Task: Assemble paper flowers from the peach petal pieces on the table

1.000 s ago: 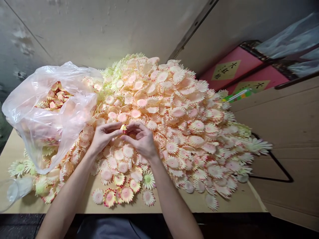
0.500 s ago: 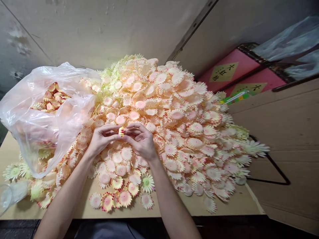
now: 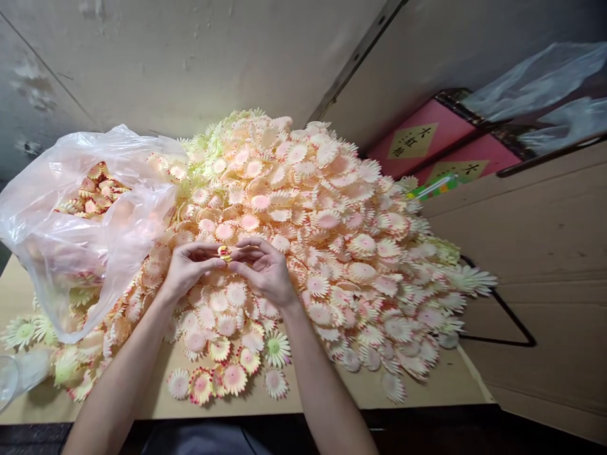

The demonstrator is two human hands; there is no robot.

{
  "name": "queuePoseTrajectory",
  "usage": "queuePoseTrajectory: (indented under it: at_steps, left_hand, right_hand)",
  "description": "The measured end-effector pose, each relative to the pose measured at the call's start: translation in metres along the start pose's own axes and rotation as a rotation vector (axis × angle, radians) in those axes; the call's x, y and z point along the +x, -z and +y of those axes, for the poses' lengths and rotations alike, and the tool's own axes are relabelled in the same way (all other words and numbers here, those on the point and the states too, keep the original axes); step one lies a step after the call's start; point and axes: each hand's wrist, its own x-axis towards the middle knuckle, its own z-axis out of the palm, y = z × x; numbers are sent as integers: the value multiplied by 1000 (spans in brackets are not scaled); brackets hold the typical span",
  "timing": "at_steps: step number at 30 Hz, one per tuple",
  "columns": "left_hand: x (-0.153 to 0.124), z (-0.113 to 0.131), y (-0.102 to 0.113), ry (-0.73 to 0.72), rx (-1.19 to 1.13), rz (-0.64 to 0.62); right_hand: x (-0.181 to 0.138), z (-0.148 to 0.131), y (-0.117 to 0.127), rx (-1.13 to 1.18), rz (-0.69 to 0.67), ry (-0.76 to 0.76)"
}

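My left hand (image 3: 187, 268) and my right hand (image 3: 263, 268) meet over the front of a large heap of pink and cream fabric flower heads (image 3: 332, 221). Both pinch one small yellow and pink flower piece (image 3: 224, 253) between fingertips and thumbs. The other fingers are curled. Loose flower heads (image 3: 222, 373) lie on the table just below my wrists.
A clear plastic bag (image 3: 90, 234) partly filled with flower heads sits at the left. The tan table (image 3: 332, 398) ends near my body. A clear container (image 3: 19, 376) stands at the far left edge. Cardboard (image 3: 535, 246) and red signs (image 3: 417, 142) are at the right.
My hands stay together on the small flower piece and turn it slightly. The view has drifted a little, so everything sits slightly further left.
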Motion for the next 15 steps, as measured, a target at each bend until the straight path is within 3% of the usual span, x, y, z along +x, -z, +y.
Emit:
queuePoseTrajectory:
  at_steps: [4, 10, 15]
  left_hand:
    - [-1, 1, -1, 26, -44, 69]
    - [-5, 4, -2, 0, 72, -18]
    - [-1, 2, -2, -41, -49, 63]
  right_hand:
    - [-1, -1, 0, 1, -5, -20]
    - [-2, 2, -3, 10, -13, -4]
    - [2, -1, 1, -336, 106, 214]
